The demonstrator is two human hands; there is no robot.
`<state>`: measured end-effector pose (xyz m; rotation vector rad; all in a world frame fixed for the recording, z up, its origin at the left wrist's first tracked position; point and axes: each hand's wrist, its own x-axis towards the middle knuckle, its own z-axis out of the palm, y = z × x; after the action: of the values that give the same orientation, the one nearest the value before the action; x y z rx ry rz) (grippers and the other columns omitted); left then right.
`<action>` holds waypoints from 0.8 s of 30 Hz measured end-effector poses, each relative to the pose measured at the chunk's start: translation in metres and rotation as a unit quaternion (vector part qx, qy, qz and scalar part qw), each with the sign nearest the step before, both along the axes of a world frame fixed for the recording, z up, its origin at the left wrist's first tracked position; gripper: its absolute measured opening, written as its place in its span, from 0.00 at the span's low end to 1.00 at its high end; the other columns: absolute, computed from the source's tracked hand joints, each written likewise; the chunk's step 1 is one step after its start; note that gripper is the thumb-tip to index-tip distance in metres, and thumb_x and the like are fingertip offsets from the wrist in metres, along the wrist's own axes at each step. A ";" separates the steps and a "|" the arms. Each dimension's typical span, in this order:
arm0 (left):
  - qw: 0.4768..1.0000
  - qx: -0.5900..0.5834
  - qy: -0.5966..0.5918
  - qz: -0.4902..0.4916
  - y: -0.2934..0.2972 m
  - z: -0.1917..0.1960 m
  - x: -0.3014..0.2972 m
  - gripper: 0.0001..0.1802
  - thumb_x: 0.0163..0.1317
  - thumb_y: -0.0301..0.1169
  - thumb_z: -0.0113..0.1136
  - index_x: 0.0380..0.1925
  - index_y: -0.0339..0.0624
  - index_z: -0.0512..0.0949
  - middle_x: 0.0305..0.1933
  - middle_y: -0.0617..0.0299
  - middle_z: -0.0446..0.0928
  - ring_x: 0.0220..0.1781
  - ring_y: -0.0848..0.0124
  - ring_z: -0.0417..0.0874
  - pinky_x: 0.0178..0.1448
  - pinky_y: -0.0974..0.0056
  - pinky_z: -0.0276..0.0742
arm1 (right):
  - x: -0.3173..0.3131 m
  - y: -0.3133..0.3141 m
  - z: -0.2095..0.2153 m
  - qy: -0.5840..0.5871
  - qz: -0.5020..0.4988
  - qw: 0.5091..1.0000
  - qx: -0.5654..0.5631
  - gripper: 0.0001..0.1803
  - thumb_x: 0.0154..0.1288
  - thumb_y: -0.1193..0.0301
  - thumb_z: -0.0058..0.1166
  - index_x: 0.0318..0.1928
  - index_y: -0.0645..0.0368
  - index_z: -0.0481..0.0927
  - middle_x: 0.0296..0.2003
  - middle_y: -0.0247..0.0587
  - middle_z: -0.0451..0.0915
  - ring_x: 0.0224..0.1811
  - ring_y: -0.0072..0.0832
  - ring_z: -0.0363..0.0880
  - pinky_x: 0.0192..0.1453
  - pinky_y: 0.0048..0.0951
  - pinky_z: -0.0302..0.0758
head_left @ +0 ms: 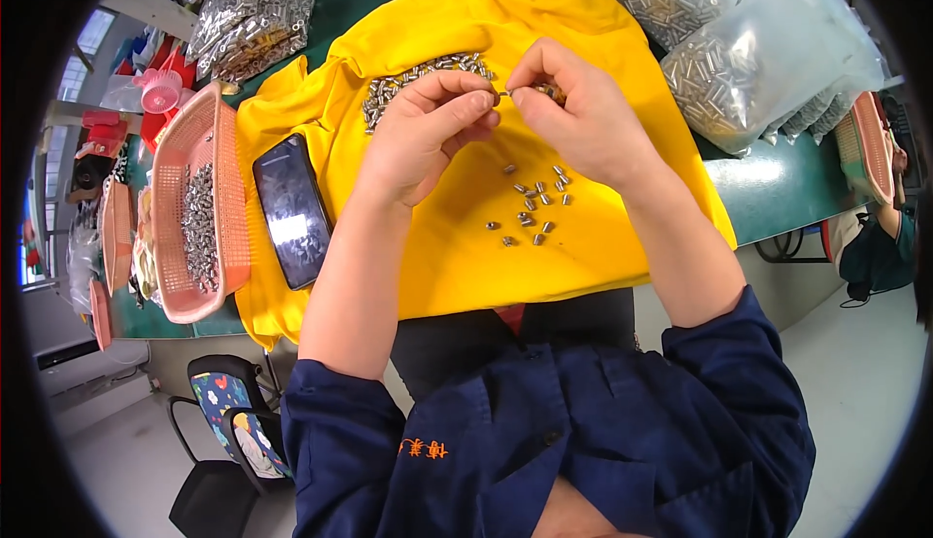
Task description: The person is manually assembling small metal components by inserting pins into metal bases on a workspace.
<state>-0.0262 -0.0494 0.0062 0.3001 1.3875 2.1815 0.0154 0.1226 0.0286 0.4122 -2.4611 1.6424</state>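
Observation:
Above a yellow cloth (447, 276), my left hand (432, 125) and my right hand (583, 115) meet almost fingertip to fingertip. Thumb and index finger are pinched together on each hand. A tiny, thin part shows between the fingertips, too small to name. Some small brassy and dark bits peek out at the curled fingers of my right hand. Behind my left hand lies a pile of short metal cylinders (384, 94), partly covered by that hand. Nearer to me, several loose metal cylinders (530, 205) are scattered on the cloth.
A phone (292, 209) lies left of my left forearm, beside a pink basket (167, 237) containing small metal parts. Clear bags of metal parts (714, 81) stand at the back right, and another bag (255, 15) at the back left. Below left is a chair (228, 441).

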 end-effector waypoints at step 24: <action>0.991 -0.072 0.106 0.049 0.009 0.002 0.001 0.05 0.51 0.21 0.57 0.30 0.33 0.76 0.30 0.59 0.77 0.32 0.74 0.78 0.41 0.72 0.74 | 0.002 -0.005 -0.001 0.086 -0.053 0.988 0.119 0.04 0.51 0.73 0.45 0.27 0.61 0.69 0.18 0.45 0.72 0.22 0.39 0.72 0.27 0.33 0.68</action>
<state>-0.0247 -0.0405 0.0077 0.4276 1.6998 2.1637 0.0172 0.1174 0.0279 0.4240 -2.5060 1.2227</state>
